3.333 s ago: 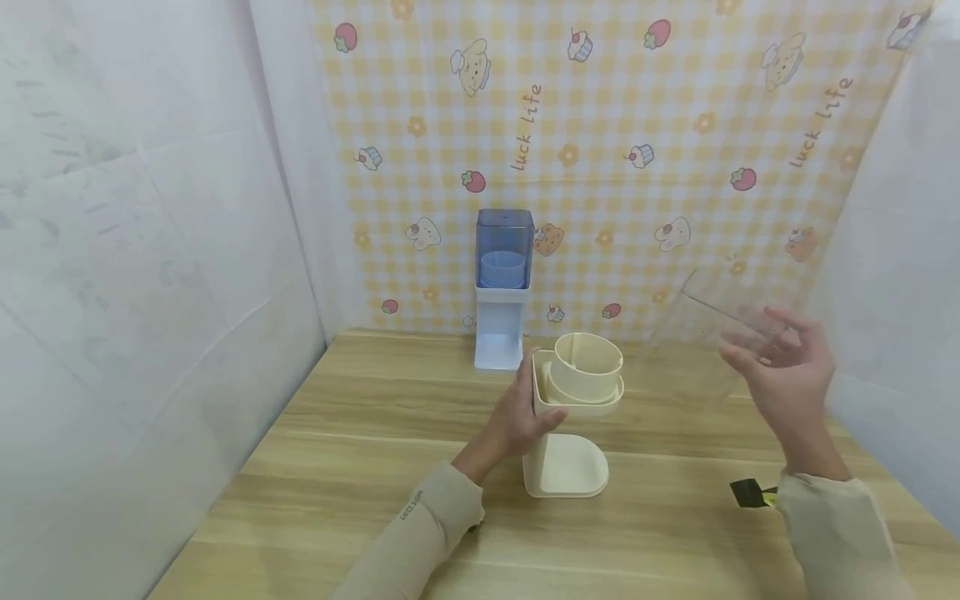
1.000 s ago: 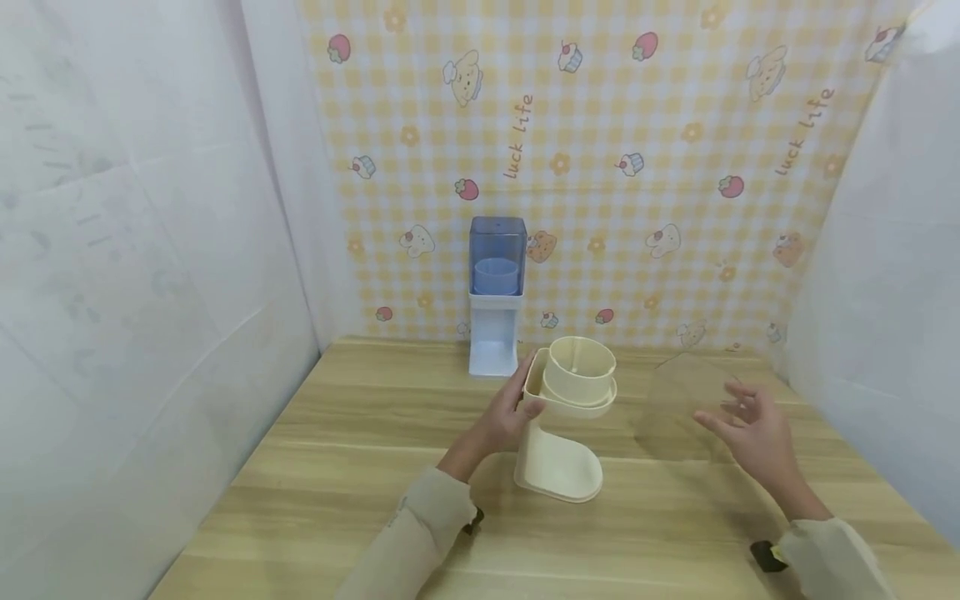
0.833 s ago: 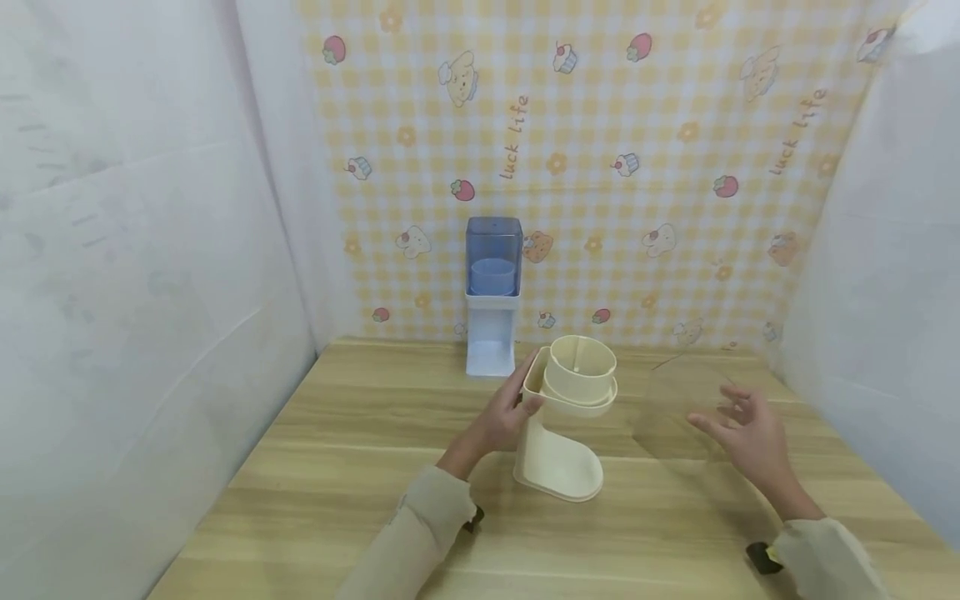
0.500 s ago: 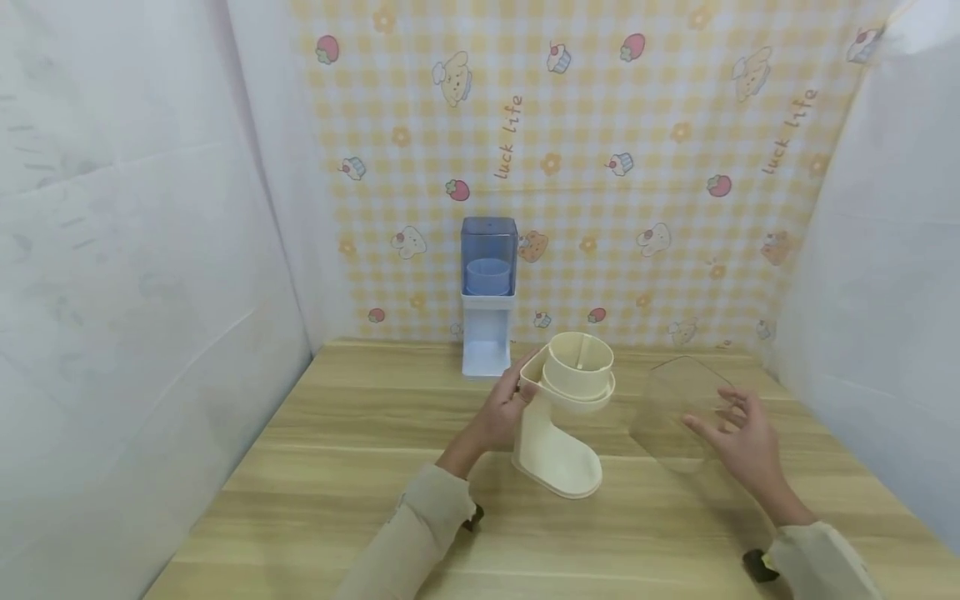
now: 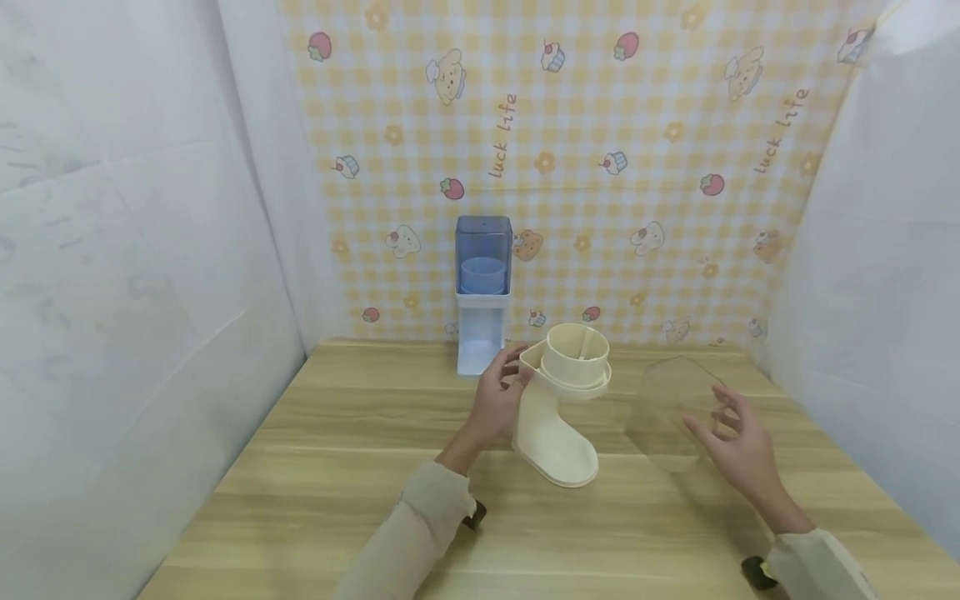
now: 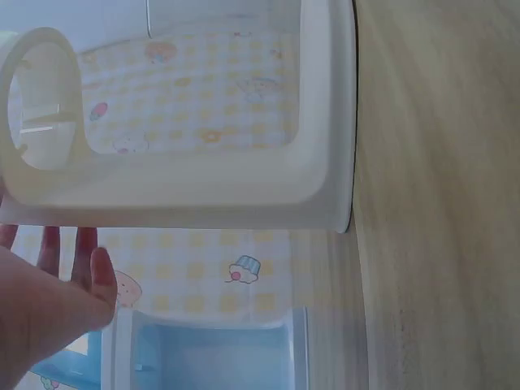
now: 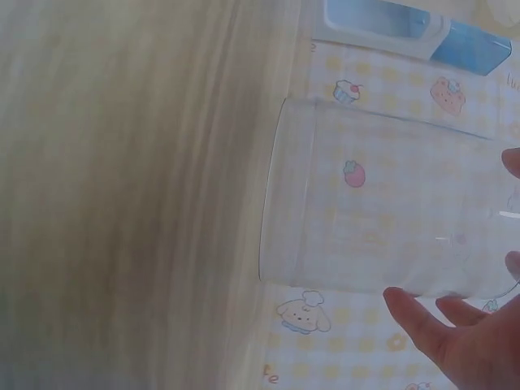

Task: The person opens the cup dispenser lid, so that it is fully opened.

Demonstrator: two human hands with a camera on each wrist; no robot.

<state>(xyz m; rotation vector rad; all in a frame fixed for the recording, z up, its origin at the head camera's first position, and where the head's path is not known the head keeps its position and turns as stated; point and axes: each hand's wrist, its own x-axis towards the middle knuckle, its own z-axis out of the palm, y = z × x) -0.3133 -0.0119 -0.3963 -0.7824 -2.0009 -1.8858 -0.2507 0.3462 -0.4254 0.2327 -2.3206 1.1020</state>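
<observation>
A cream plastic dispenser stand [image 5: 551, 433], with a round open cup [image 5: 577, 354] on its upper ledge and a rounded flat base, is on the wooden table. My left hand [image 5: 498, 400] grips its upper back corner; several fingertips meet the back edge in the left wrist view. To the right, a clear see-through cover [image 7: 357, 203] stands upright with its lower rim at the tabletop. My right hand [image 5: 742, 442] holds that cover near the top, the thumb on one side and fingers on the other.
A similar blue and white dispenser [image 5: 482, 325], its tinted blue cover on, stands at the table's back by the checked cloth [image 5: 622, 108]. White sheets [image 5: 142, 250] flank the wooden table [image 5: 337, 500].
My right hand has brought the clear cover down from the air to the table. The cream stand has turned under my left hand, its base swinging round toward the front right.
</observation>
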